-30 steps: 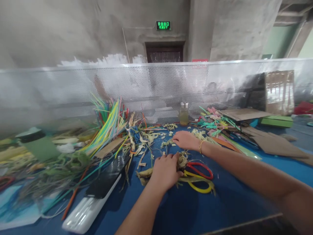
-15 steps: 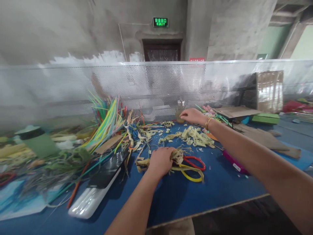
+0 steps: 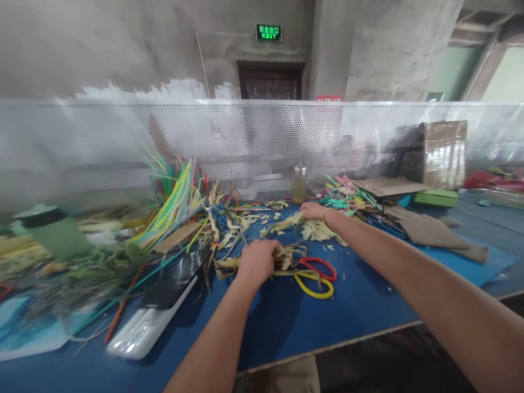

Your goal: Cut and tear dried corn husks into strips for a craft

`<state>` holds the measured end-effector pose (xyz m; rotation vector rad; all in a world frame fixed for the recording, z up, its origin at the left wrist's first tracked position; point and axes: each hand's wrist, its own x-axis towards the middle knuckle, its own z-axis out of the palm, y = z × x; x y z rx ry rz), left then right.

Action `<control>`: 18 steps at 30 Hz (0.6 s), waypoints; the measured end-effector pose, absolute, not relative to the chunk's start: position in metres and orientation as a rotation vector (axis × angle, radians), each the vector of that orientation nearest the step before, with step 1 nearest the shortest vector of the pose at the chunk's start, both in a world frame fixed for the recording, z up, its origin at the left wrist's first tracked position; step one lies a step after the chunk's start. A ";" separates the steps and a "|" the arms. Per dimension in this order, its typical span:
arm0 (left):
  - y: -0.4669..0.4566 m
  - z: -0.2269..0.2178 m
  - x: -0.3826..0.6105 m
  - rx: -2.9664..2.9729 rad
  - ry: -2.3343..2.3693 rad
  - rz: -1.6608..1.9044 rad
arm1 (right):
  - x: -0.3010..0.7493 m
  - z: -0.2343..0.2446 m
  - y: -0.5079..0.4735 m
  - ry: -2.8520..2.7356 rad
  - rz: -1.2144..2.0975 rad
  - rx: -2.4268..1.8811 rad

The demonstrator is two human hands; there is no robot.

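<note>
My left hand [image 3: 257, 263] is closed over a clump of dried, straw-coloured strips [image 3: 289, 254] that look like dry husks or leaves. Just right of it lie scissors [image 3: 314, 293] with one red and one yellow handle loop, their blades hidden by the strips. Farther back, my right hand [image 3: 313, 212] reaches down to a pile of pale yellow-green strips [image 3: 319, 230]. Its fingers are closed at the pile's upper left edge, where some strips appear gripped. The fingertips are partly hidden.
A jar [image 3: 299, 186] stands behind my right hand. At left are coloured pipe cleaners [image 3: 174, 204], a black-and-white device [image 3: 158, 308] and a green lidded container [image 3: 55, 232]. Cardboard pieces [image 3: 429, 229] lie at right. A perforated metal screen [image 3: 278, 142] closes off the table's back.
My right hand has come down from beside the jar onto the pale strips. My left hand stays on the dried clump. The view has shifted slightly.
</note>
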<state>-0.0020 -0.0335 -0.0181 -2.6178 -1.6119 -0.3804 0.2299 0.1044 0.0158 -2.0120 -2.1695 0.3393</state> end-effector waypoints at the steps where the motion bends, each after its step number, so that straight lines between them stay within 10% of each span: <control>1: -0.033 -0.018 -0.002 -2.637 -1.602 -0.380 | 0.227 0.025 0.107 -2.109 0.454 -1.950; 8: -0.033 -0.018 -0.002 -2.719 -1.532 -0.384 | 0.245 0.076 0.096 -2.183 0.559 -1.917; 18: -0.038 -0.020 0.006 -2.693 -1.492 -0.439 | 0.266 -0.002 0.050 -2.524 0.174 -2.486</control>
